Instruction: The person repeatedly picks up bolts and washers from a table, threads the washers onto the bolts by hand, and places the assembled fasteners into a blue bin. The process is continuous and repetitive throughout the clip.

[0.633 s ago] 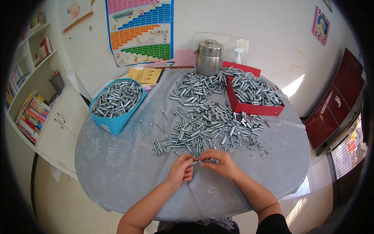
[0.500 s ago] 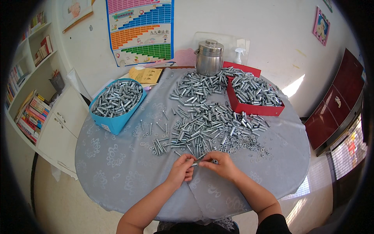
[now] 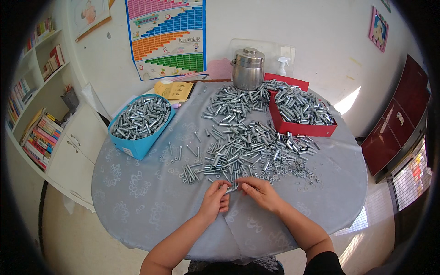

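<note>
Fingers (image 3: 225, 187) of both hands, left hand (image 3: 215, 201) and right hand (image 3: 261, 192), pinch one small bolt (image 3: 232, 189) between them just above the worktop (image 3: 137, 201). Behind lie one heap of bolts (image 3: 247, 146), one blue box (image 3: 140, 121), one red box (image 3: 300, 112) and one steel canister (image 3: 248, 68).

Steel canister (image 3: 248, 68), spray bottle (image 3: 283, 65), yellow booklet (image 3: 174, 90), colourful wall chart (image 3: 166, 36), bookshelf (image 3: 34, 114), red cabinet (image 3: 398, 123).

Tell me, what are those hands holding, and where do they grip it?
A small metal bolt, pinched between both hands: left hand on one end, right hand on the other.
</note>
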Available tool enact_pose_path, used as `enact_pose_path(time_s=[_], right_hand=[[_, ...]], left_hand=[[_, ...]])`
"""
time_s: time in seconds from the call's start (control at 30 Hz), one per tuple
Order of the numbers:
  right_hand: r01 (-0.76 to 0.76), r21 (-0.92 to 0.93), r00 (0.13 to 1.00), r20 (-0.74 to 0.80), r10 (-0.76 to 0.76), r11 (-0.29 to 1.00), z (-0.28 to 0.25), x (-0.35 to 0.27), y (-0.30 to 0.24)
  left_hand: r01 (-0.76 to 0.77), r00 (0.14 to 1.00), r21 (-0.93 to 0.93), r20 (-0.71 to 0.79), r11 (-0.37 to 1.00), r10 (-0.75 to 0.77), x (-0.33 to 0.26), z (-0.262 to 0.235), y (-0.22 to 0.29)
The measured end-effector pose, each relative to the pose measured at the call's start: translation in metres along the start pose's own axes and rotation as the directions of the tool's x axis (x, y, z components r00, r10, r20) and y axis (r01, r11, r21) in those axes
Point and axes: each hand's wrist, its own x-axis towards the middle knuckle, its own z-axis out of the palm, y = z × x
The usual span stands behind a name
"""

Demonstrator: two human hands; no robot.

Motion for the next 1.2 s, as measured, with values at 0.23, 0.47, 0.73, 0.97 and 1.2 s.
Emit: enact_pose_path(time_s=[0.23, 0.47, 0.73, 0.97, 1.2], right_hand=[[-0.05, -0.06, 0.996, 0.067, 0.054, 0.997, -0.005, 0.0, 0.013], [-0.044, -0.032, 0.994, 0.1, 0.047, 0.999, -0.004, -0.001, 0.006], [0.015, -0.134, 0.94, -0.335, -0.06, 0.991, -0.032, 0.01, 0.029], [0.334, -0.675, 0.889, -0.005, -0.457, 0.657, -0.024, 0.011, 0.033], [0.305, -0.666, 0.914, 0.004, -0.406, 0.681, -0.024, 0.008, 0.031]], left_hand=[[-0.016, 1.0, 0.002, 0.002, 1.0, 0.016, 0.0, -0.001, 0.003], [-0.029, 1.0, 0.005, -0.004, 1.0, 0.029, 0.001, -0.002, 0.003], [-0.134, 0.984, -0.027, -0.123, 0.991, 0.129, 0.008, -0.012, 0.005], [-0.301, 0.917, -0.08, -0.299, 0.95, 0.265, 0.016, -0.033, 0.023], [-0.472, 0.631, 0.383, -0.483, 0.794, 0.607, 0.049, -0.104, 0.139]])
